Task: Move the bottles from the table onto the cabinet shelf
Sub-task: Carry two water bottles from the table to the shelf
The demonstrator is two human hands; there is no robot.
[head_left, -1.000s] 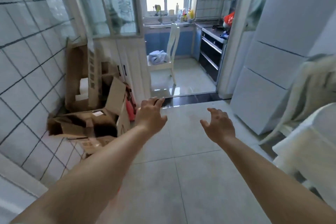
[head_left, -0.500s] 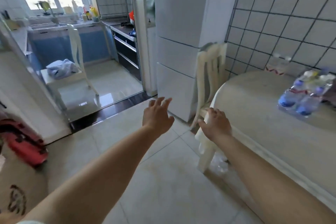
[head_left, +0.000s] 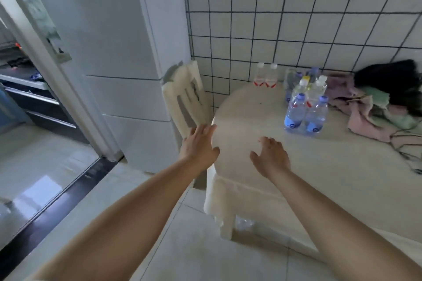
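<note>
Both hands, left hand [head_left: 199, 143] and right hand [head_left: 270, 157], empty, spread above table [head_left: 262, 121].

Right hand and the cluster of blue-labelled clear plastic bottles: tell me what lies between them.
Head view: only bare cream tablecloth between the right hand and the blue-labelled clear plastic bottles.

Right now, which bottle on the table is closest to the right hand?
The left blue-labelled bottle in the front pair, nearest the right hand. Its twin stands farther right; the red-labelled pair stands back by the wall.
</note>
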